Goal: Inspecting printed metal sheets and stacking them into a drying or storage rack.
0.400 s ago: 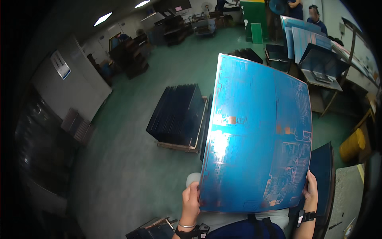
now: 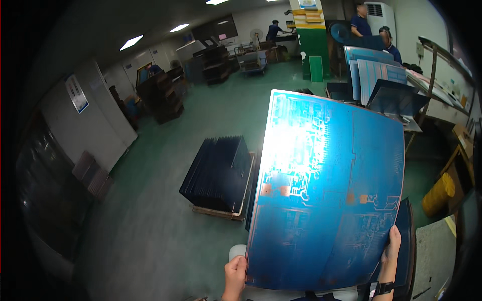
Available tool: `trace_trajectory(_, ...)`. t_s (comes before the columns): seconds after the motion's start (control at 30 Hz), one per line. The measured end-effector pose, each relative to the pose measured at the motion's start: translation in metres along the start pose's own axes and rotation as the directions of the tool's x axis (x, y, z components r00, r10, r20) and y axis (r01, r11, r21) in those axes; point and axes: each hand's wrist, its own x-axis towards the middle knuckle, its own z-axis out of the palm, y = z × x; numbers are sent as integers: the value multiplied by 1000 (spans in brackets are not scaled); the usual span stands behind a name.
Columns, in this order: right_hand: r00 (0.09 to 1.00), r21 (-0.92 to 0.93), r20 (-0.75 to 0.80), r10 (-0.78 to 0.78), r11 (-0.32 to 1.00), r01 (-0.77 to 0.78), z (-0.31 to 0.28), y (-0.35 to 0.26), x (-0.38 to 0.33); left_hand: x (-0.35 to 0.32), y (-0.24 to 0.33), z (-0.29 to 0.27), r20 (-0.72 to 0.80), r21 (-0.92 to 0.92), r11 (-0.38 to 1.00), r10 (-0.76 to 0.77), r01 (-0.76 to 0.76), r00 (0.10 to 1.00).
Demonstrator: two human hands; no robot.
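A large blue circuit board panel (image 2: 321, 226) with copper traces is held up before me, tilted, with bright glare on its upper left. My left hand (image 2: 235, 273) grips its lower left edge, thumb on the front face and the other fingers mostly hidden. On the lower right edge, my right hand (image 2: 393, 243) is closed round the panel, its fingers partly behind it. Past the panel's left side stands a rack of dark upright panels (image 2: 216, 173) on a low base.
More blue panels (image 2: 376, 75) lean on a stand at the far right, with people (image 2: 360, 22) behind them. A yellow cylinder (image 2: 438, 194) is by the right wall, above a grey tabletop (image 2: 434, 256). A white partition (image 2: 90, 115) rises at left.
The panel sits lower in view and its tilt has shifted, so the glare has moved to its upper part. Both hands have kept their grip. The room also appears lower in the picture.
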Motion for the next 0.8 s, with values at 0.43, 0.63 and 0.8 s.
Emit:
trace_trajectory(0.43, 996, 33, -71, -56, 998, 58, -6, 3, 11, 12, 54, 22, 229, 69, 997, -43, 28, 973)
trace_trajectory(0.63, 999, 57, 20, -31, 998, 30, -5, 11, 21, 25, 58, 24, 251, -156, 987, 9, 31, 968)
trace_trajectory(0.8, 999, 50, 35, -16, 999, 14, 12, 3, 24, 16, 80, 37, 189, -156, 988, 31, -1, 981)
